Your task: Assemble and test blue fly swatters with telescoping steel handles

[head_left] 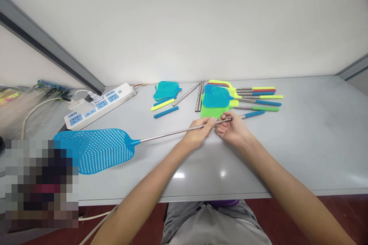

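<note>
A blue fly swatter [106, 149] is held up over the table, its mesh head to the left and its thin metal rod [169, 134] running right. My left hand [198, 132] is closed around the rod near its right part. My right hand [231, 128], palm turned up with fingers curled, grips the rod at a dark ringed joint. Beyond the right hand a short metal piece and a blue handle [255, 114] show in line with the rod; the hand hides whether they join it. Right behind my hands lies a pile of fly swatters, a green mesh head [211, 112] among them.
Blue swatter heads [166, 90], a yellow handle tube [163, 104], a blue handle tube [166, 112] and loose metal rods [198, 97] lie at the back. A white power strip [100, 106] with plugs stands at the left. Beside it are plastic-wrapped items [31, 109].
</note>
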A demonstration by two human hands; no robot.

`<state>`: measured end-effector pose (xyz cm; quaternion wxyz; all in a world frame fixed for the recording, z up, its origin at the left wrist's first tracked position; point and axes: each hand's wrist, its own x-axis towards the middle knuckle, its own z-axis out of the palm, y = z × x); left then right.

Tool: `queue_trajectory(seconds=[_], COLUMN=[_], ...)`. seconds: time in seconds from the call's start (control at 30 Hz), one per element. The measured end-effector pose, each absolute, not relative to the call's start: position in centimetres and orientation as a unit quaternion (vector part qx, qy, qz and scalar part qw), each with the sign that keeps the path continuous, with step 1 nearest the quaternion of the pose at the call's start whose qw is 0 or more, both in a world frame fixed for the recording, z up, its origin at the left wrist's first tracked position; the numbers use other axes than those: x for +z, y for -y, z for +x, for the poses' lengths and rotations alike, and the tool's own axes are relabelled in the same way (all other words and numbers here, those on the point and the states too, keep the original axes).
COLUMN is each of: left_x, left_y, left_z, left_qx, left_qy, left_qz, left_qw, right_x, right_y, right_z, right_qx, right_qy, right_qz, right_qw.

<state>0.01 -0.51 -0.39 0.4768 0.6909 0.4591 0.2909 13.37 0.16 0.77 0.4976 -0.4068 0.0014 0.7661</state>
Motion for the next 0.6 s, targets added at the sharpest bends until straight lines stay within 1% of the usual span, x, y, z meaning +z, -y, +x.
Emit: queue_trajectory(seconds=[0.6], left_x=[-0.51], left_y=[0.46], left_z=[-0.02], left_qx=[0.29], left_qy=[-0.457], left_qz=[0.699], left_qw=[0.467], right_x=[0.95], right_y=[-0.15], right_z=[13.4], right_qx=[0.771], right_qy=[-0.023], right_qz=[-0.408], right_qw=[0.488])
